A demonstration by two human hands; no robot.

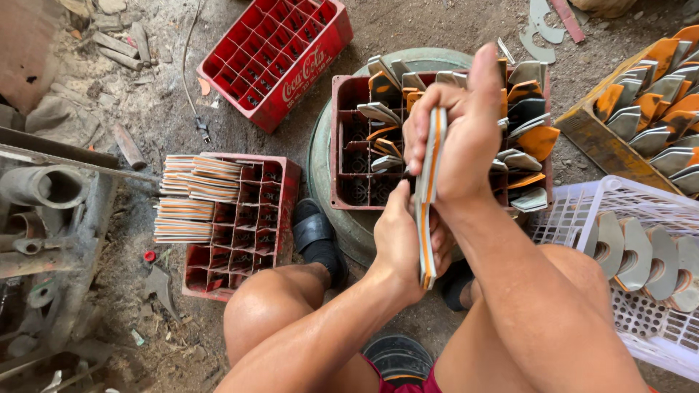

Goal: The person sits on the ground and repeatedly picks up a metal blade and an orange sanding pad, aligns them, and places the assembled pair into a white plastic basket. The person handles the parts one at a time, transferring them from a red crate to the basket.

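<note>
Head view: my left hand (399, 244) and right hand (455, 138) both clamp the flat metal strips (428, 196). Judgement: keep edges flush, squeeze evenly over the crate (342, 145).

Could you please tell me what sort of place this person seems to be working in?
Probably a small informal workshop or scrap-sorting yard. Both hands hold a stack of flat metal pieces over a dirt floor, with bottle crates full of similar parts and rusty machinery alongside.
</note>
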